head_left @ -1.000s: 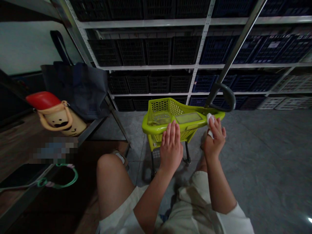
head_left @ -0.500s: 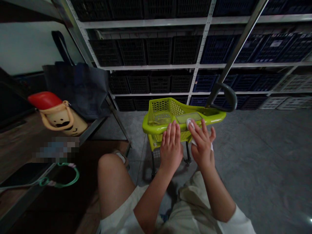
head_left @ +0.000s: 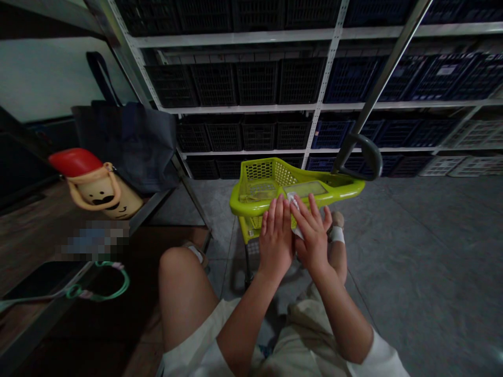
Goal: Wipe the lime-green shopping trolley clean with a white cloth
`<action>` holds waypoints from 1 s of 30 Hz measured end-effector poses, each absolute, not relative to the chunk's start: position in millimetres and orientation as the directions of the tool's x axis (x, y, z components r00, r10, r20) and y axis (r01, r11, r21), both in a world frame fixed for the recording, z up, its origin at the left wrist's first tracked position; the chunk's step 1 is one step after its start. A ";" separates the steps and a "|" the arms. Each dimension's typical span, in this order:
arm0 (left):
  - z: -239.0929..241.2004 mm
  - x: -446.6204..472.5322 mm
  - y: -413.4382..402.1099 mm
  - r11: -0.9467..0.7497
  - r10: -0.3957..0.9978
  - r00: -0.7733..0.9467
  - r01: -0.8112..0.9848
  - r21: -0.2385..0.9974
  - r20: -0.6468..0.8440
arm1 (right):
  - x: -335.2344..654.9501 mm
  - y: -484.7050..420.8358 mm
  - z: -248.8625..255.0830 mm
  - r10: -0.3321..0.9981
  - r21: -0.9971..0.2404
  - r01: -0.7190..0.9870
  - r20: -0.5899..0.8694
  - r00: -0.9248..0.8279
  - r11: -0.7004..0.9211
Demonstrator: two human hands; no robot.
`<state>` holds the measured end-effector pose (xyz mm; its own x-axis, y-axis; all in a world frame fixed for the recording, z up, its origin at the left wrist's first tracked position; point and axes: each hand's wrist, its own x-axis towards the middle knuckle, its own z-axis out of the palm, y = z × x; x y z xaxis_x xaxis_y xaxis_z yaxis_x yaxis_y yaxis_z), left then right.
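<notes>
A small yellow-green shopping cart (head_left: 256, 208) stands before my knees, its rim nearest me. My left hand (head_left: 276, 238) rests on that rim, fingers straight and side by side, its thumb not visible. A white tissue (head_left: 292, 198) is under my right hand (head_left: 313, 235), pressed against the rim by the fingers; part of it shows above the fingertips and part by the thumb side. The two hands are close together.
Shelves with dark crates (head_left: 257, 84) run behind the cart. A grey pole with a looped handle (head_left: 369, 157) rises at its right. At left, a bench carries a red-topped cartoon-faced pouch (head_left: 106, 193), a dark tote bag (head_left: 133, 141), a phone (head_left: 37, 283) and a green cord (head_left: 126, 283).
My right hand has slid left along the rim with the tissue, closer to my left hand. A foot now shows beyond it. The left hand has hardly moved.
</notes>
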<state>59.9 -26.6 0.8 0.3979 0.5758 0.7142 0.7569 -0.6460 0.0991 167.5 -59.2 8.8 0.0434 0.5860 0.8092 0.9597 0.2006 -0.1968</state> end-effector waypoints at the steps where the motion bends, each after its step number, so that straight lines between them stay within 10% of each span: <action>1: 0.8 59.1 -26.3 -0.646 0.574 0.398 0.757 0.097 0.715 | 166.4 -59.8 9.0 0.593 -0.183 0.962 0.805 0.027 0.204; 12: 2.7 62.5 -27.4 -0.633 0.591 0.405 0.769 0.090 0.698 | 239.5 -38.9 -13.0 0.292 -0.521 0.854 0.815 0.500 -0.009; 23: 1.8 54.7 -25.1 -0.645 0.576 0.424 0.761 0.070 0.699 | 171.2 -51.3 -4.8 0.489 -0.161 0.959 0.872 0.028 0.232; 30: 4.3 57.1 -27.6 -0.649 0.588 0.428 0.756 0.085 0.686 | 244.1 -40.6 -13.4 0.293 -0.447 0.894 0.861 0.417 0.041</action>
<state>57.1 -27.6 4.3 0.4280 0.5883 0.6861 0.7560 -0.6491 0.0849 244.1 -40.6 -13.4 0.4165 0.2927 0.8607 0.8938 0.0414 -0.4466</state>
